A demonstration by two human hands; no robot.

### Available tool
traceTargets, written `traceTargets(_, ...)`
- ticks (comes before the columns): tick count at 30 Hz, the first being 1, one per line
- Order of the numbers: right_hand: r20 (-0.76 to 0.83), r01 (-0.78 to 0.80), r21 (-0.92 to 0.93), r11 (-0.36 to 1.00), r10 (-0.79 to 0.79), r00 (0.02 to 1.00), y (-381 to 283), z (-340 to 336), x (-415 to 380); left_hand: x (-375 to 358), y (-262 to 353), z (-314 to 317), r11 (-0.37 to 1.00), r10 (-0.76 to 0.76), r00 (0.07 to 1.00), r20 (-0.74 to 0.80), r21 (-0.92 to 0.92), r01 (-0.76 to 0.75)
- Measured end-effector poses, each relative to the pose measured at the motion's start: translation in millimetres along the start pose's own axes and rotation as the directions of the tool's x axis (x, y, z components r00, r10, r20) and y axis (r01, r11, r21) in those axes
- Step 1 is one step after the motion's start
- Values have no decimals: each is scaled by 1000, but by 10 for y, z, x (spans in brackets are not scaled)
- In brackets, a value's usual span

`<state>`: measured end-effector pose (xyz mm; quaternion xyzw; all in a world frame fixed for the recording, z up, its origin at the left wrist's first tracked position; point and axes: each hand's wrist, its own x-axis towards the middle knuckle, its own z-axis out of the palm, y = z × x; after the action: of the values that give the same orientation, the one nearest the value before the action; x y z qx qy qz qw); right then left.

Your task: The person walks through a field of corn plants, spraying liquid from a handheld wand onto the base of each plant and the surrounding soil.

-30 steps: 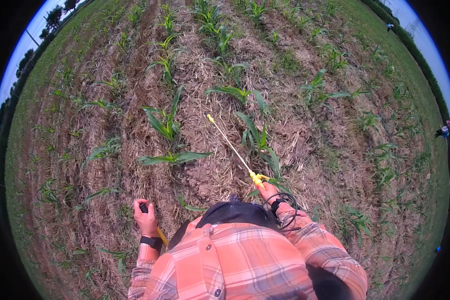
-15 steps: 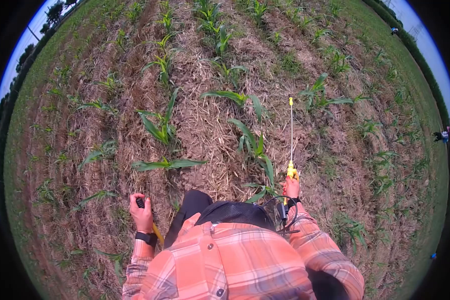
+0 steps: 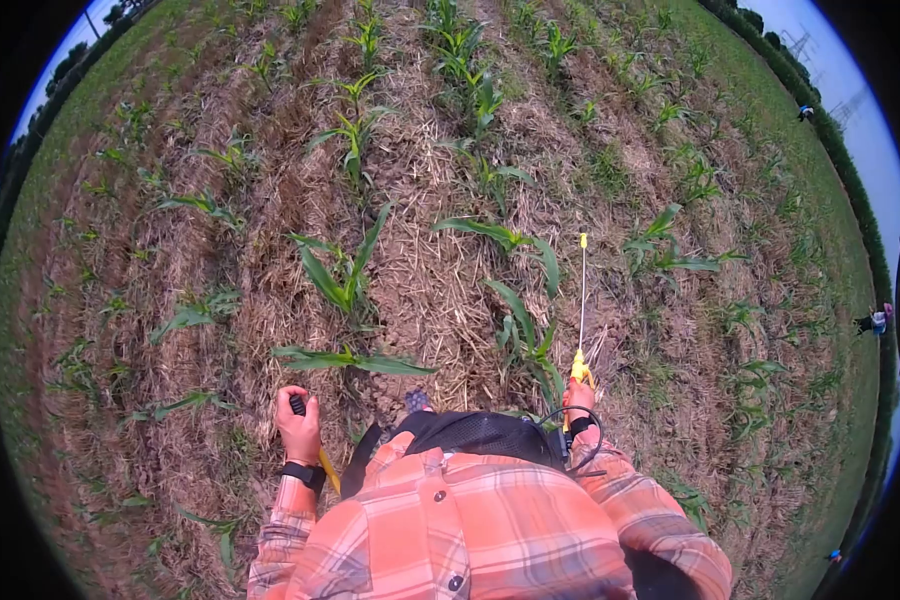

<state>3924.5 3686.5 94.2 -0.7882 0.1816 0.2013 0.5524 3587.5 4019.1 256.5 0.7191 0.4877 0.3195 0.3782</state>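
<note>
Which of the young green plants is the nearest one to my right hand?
The plant just left of the yellow sprayer handle. Its lower leaves come down close beside the right hand; no other plant comes so near.

The single view looks from the person's head, directly above the plaid shirt (image 3: 440, 520), and it faces forward and down. The shirt is the nearest thing; the left hand (image 3: 298, 428) and the right hand (image 3: 580, 398) are also close, beside it. The very wide, round view reaches beyond the shirt over the crop rows (image 3: 348, 290) to the sky (image 3: 865, 130).
</note>
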Motion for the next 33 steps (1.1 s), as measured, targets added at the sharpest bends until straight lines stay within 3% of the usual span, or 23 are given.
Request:
traceTargets(1, 39, 5, -19, 1000, -4, 999, -29, 131, -32, 50, 10, -14, 995, -67, 998, 10, -68, 68)
traceTargets(6, 295, 39, -184, 982, 18, 955, -270, 656, -298, 258, -58, -44, 996, -25, 999, -33, -81, 22)
traceTargets(8, 378, 184, -241, 953, -82, 922, -148, 804, -231, 324, -138, -33, 990, -83, 997, -5, -117, 82)
traceTargets(9, 375, 340, -402, 850, -186, 908, -298, 858, -378, 351, -141, -18, 990, -70, 997, -16, -125, 68)
traceTargets(12, 568, 612, -469, 637, -313, 761, -150, 1002, -181, 404, -340, 20, 985, -89, 995, -39, -152, 82)
traceTargets(13, 623, 583, -467, 665, -221, 750, -152, 1044, -147, 449, -232, 14, 994, -17, 997, -76, -113, 9)
traceTargets(14, 691, 713, -478, 513, -281, 666, -324, 1077, -250, 426, -100, -20, 996, 47, 993, -105, -65, -54)
traceTargets(15, 717, 671, -497, 550, -175, 675, -662, 1104, -517, 425, -78, -31, 998, 16, 994, -109, -66, -23)
traceTargets(18, 855, 790, -436, 432, -76, 513, -1018, 1234, -675, 448, -45, -33, 995, -52, 991, -122, -91, 41)
traceTargets(20, 911, 860, -331, 389, -104, 398, -878, 1392, -494, 460, -25, -32, 994, -49, 989, -138, -99, 36)
traceTargets(21, 940, 866, -207, 456, -153, 306, -889, 1429, -486, 485, -366, 43, 972, -148, 984, -98, -196, 127)
traceTargets(22, 946, 847, -268, 460, -40, 321, -1016, 1464, -536, 495, -382, 43, 961, -191, 977, -93, -219, 167)
traceTargets(24, 935, 837, -319, 446, 2, 355, -1106, 1534, -547, 530, -313, 21, 989, -99, 981, -169, -123, 79)
traceTargets(26, 933, 814, -307, 493, -10, 359, -1136, 1567, -468, 585, -87, -46, 999, -44, 976, -212, -10, 43)
traceTargets(28, 933, 834, -283, 474, -66, 354, -1010, 1685, -171, 678, -119, 17, 990, -129, 968, -213, -77, 115)
traceTargets(29, 895, 803, -397, 444, -9, 447, -1010, 1721, -64, 723, -88, 35, 997, -73, 971, -229, -38, 66)
traceTargets(32, 873, 773, -343, 534, -124, 472, -1062, 1665, 164, 905, 77, 159, 1000, 8, 967, -254, -8, -11)
traceTargets(33, 837, 729, -364, 579, -140, 529, -1109, 1655, 218, 977, 68, 234, 1000, -15, 970, -244, 22, 21)
